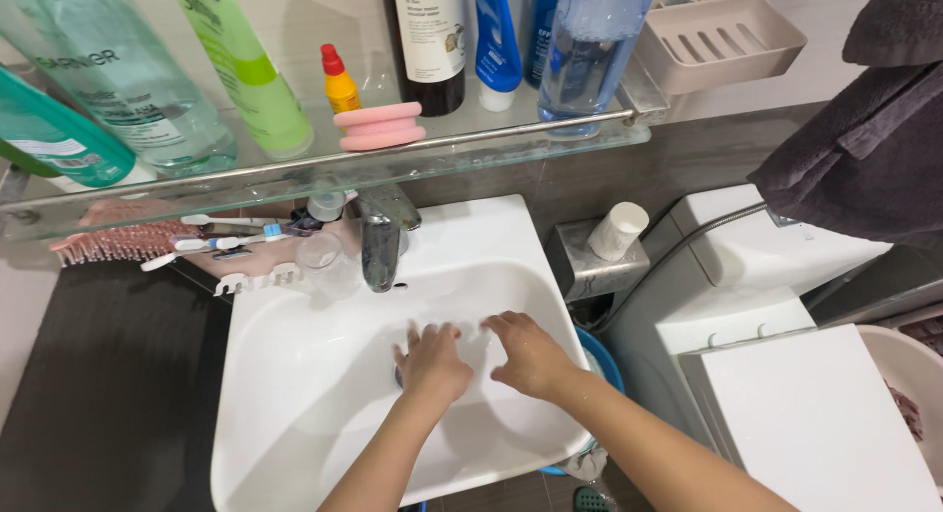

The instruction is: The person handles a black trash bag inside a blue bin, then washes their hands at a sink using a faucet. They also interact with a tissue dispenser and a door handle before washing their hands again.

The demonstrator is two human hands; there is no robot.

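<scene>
- The left hand (432, 363) and the right hand (530, 355) lie flat and open, side by side, inside the white sink (285, 375); they hold nothing.
- The drain is mostly hidden under the left hand, and I cannot tell if water is running.
- Just beyond the fingers stands the chrome tap (383, 239).
- Above the tap, a glass shelf (471, 149) carries bottles whose tops are cut off, and pink sponges (379, 126).
- Left of the tap lie toothbrushes (211, 243) and a pink comb (118, 242), blurred through the glass.
- Right of the hands are a white toilet tank (766, 252) and a dark towel (864, 159).
</scene>
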